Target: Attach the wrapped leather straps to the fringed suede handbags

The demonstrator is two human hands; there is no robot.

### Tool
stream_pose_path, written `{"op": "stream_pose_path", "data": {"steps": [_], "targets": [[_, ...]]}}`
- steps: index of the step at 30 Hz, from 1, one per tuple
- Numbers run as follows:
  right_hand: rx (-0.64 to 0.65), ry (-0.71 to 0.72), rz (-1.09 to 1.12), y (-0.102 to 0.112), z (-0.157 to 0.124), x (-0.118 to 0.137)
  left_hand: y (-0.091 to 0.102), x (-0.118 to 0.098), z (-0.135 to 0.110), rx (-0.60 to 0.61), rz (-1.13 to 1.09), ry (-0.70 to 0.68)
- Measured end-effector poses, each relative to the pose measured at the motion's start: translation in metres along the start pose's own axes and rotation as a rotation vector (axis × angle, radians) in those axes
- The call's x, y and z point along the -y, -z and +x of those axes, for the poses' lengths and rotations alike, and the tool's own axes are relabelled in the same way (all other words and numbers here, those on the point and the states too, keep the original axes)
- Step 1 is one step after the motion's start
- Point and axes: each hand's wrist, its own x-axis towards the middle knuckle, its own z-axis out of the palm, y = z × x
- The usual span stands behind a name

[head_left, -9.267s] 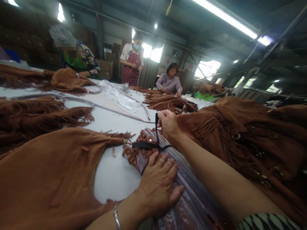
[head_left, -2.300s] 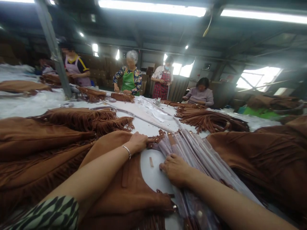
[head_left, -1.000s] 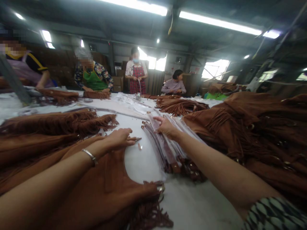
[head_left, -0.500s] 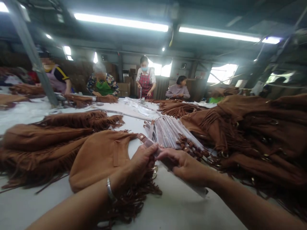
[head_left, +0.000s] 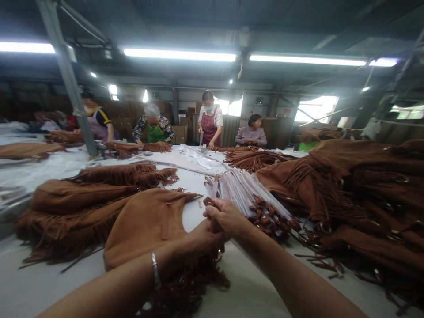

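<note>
Right hand (head_left: 225, 215) now clenched on a narrow brown strap end (head_left: 208, 201), drawn clear of the bundle of plastic-sleeved straps (head_left: 247, 196) at lower centre; left hand (head_left: 203, 240) sits beneath it, grip hidden, against the fringed tan suede bag (head_left: 149, 225).

Left hand (head_left: 203, 240): on the fringed brown suede bag (head_left: 145, 227), at its narrow end.
Right hand (head_left: 223, 216): pinching a small brown tab (head_left: 208, 201), touching the left hand.
Right of hands: plastic-sleeved bundle of straps (head_left: 247, 194) on the white table (head_left: 232, 282).
Far side: co-worker in a plaid apron (head_left: 209, 128), standing.
</note>
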Motion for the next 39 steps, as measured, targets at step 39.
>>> {"op": "stream_pose_path", "data": {"steps": [39], "targets": [[0.072, -0.049, -0.713, -0.041, 0.016, -0.1, 0.116, 0.028, 0.114, -0.039, 1.147, -0.012]]}}
